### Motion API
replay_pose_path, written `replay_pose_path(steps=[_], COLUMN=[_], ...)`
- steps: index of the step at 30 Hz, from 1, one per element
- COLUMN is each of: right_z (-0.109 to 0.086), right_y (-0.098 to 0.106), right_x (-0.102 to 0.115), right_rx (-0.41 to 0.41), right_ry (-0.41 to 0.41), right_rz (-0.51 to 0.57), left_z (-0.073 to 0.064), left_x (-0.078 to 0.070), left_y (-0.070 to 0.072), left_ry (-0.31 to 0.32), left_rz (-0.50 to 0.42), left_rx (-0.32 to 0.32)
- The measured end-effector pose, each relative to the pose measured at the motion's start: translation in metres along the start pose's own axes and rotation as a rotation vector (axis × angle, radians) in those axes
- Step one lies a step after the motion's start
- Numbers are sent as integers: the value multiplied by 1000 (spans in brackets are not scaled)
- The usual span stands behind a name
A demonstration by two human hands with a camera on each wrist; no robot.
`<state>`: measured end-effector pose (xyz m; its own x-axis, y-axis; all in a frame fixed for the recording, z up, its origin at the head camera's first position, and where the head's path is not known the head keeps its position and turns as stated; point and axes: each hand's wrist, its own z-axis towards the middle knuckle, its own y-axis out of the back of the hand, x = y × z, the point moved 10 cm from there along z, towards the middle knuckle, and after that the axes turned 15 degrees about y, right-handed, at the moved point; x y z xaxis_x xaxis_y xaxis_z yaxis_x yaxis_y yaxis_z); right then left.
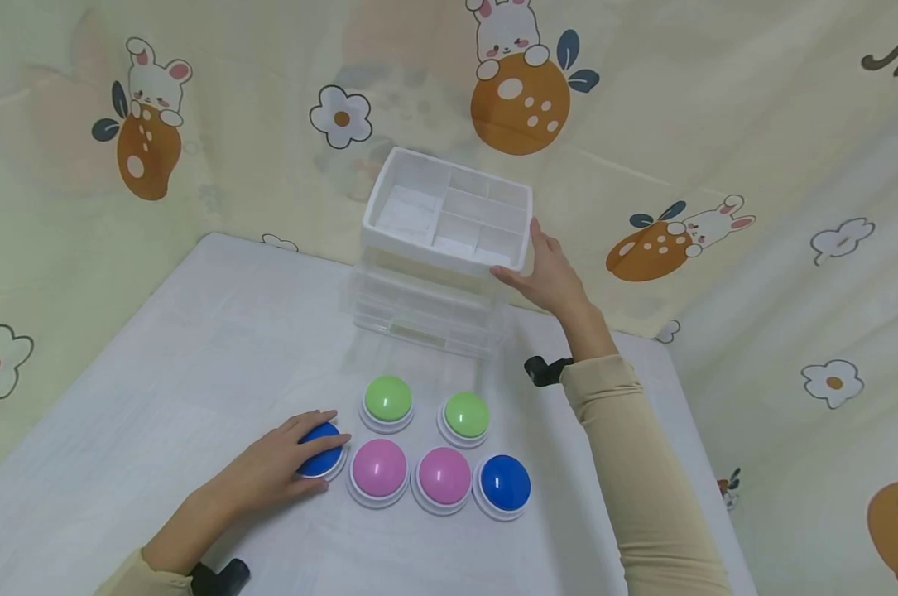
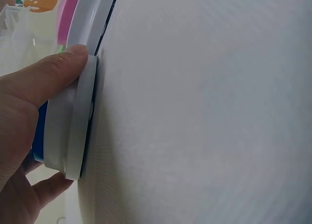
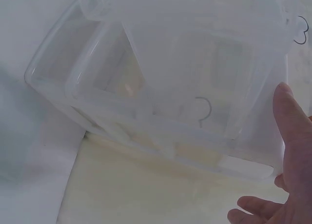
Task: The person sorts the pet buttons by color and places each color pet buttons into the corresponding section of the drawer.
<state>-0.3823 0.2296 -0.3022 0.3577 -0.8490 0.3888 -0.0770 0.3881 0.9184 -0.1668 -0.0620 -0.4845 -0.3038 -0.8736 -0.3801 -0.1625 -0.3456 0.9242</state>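
My left hand (image 1: 266,468) grips a blue domed push button (image 1: 319,465) with a white round base. In the left wrist view, its thumb presses the near side of the white base (image 2: 61,131), with fingertips at the far edge. My right hand (image 1: 554,280) holds the right end of a white-topped, clear plastic drawer organizer (image 1: 419,248). Its thumb lies at the front corner and its fingers reach along the right side. The right wrist view shows the organizer's translucent body (image 3: 170,87) beside the thumb. Clear drawers (image 1: 419,310) stand below the divided top tray.
Two pink buttons (image 1: 379,468) and another blue button (image 1: 505,483) continue the front row. Behind them sit two green buttons (image 1: 388,399). The white table (image 1: 158,372) ends at a patterned cloth backdrop (image 1: 255,124) behind the organizer.
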Motion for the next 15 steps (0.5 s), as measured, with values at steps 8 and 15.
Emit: replay_pose_path(steps=[8,15], right_z=[0,0], right_y=[2,1], right_x=[1,2], right_rx=[12,27], right_ry=[8,8], right_rz=[-27,-40], left_z=[0,-1], left_x=[-2,-2], left_y=[3,4], left_ry=[-13,-5], left_rz=[11,13], left_rx=[-21,-25])
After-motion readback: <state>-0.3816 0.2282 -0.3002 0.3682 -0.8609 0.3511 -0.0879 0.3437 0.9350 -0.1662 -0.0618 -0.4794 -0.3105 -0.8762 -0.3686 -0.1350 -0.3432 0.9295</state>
